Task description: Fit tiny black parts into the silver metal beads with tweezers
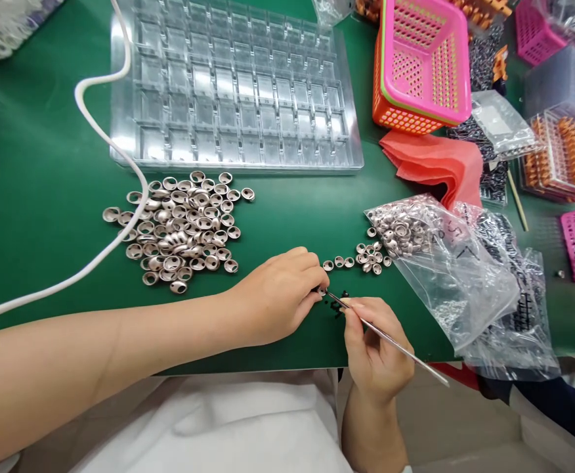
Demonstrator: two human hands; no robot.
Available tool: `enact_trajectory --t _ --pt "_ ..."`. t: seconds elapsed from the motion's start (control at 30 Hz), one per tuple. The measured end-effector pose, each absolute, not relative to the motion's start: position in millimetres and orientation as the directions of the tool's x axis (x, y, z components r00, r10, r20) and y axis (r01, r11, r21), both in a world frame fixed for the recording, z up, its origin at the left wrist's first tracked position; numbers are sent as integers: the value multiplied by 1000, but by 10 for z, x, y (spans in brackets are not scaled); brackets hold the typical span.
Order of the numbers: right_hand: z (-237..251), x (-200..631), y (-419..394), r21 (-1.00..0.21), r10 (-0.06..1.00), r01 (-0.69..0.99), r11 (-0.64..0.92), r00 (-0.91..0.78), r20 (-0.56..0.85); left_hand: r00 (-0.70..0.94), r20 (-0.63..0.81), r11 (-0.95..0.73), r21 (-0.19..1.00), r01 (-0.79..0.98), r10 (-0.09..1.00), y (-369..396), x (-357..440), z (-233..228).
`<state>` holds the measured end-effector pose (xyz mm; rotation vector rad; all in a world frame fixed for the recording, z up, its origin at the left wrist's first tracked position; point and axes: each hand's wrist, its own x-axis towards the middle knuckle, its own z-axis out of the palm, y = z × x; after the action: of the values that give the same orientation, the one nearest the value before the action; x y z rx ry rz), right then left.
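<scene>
Green desk (46, 197): left hand (277, 295) pinches a small silvery metal cup (321, 290); right hand (373, 345) grips a thin metal pick (390, 340), tip pointing left at that cup.

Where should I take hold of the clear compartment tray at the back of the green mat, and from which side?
Grip the clear compartment tray by its flat outer rim, probably with one hand on each short end. It is wide, thin and lies flat, so a single corner grip would likely flex it. Come from the right end and the near edge; the white hose crosses its left end.
</scene>
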<state>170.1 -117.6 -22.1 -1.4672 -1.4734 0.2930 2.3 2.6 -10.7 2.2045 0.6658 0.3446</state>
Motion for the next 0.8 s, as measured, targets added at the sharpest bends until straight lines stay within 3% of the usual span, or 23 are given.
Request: enact_trajectory --t 0.8 --pt "-223 1707 -1167 -693 891 674 255 115 439 826 35 -551 760 344 563 22 7 -126"
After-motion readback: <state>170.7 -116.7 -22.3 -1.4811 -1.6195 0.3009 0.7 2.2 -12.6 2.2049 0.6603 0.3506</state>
